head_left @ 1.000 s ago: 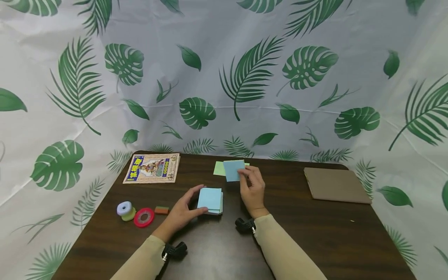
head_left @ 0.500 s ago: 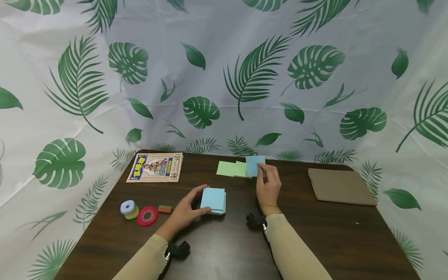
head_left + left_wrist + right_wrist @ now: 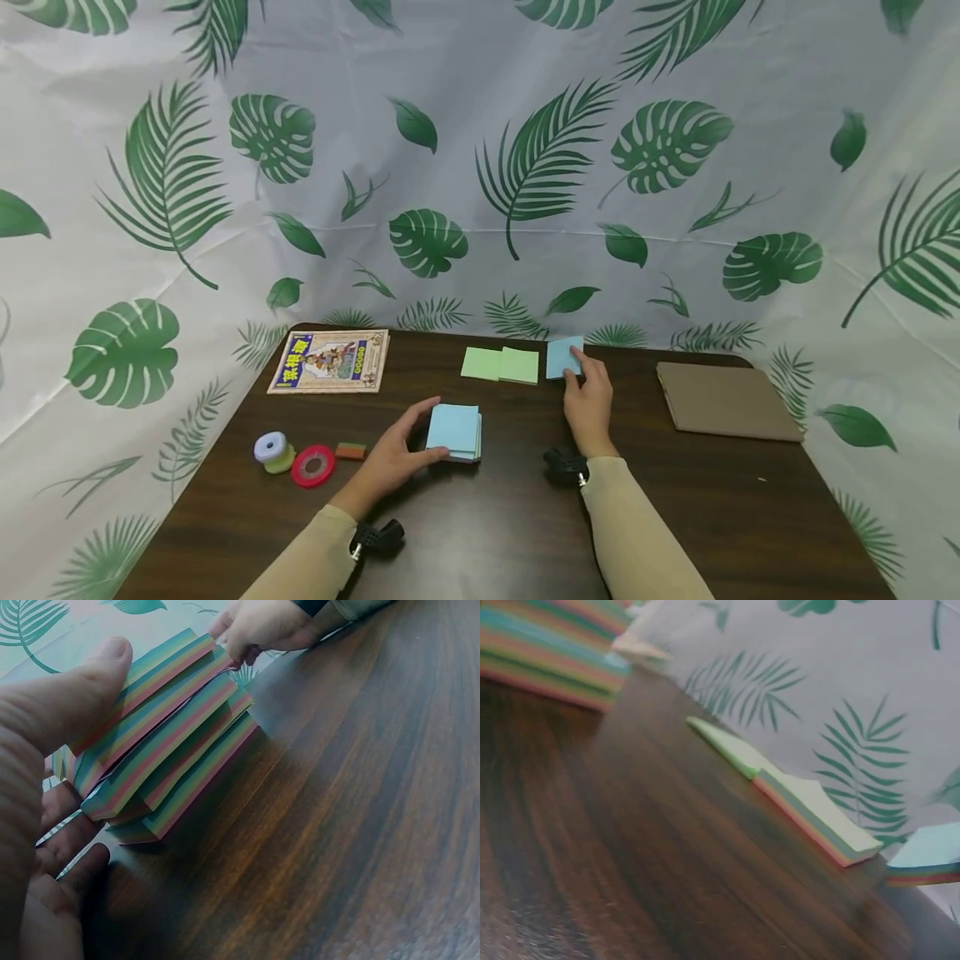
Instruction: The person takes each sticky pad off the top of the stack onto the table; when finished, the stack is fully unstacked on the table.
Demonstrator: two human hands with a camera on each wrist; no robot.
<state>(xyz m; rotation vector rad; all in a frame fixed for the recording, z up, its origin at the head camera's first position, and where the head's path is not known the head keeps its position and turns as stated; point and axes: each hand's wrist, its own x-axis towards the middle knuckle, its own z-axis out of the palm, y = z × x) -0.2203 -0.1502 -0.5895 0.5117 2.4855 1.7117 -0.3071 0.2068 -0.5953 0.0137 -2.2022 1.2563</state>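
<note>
Head view: tops only, plain blue/green. Left wrist view: sticky-note stack (image 3: 453, 432) edges rainbow-striped, layers fanned askew. Right wrist view: blue pad (image 3: 564, 358) thin, striped edge, lying on tabletop (image 3: 697, 508) near far edge; 2 green pads (image 3: 500, 364) just left of it, 1 thicker.

Left hand (image 3: 393, 458) cups stack at table centre, thumb on near side, fingers curled at far-left side. Right hand (image 3: 588, 402) fingers extended, tips touching blue pad; pinch or flat press: cannot tell.
</note>
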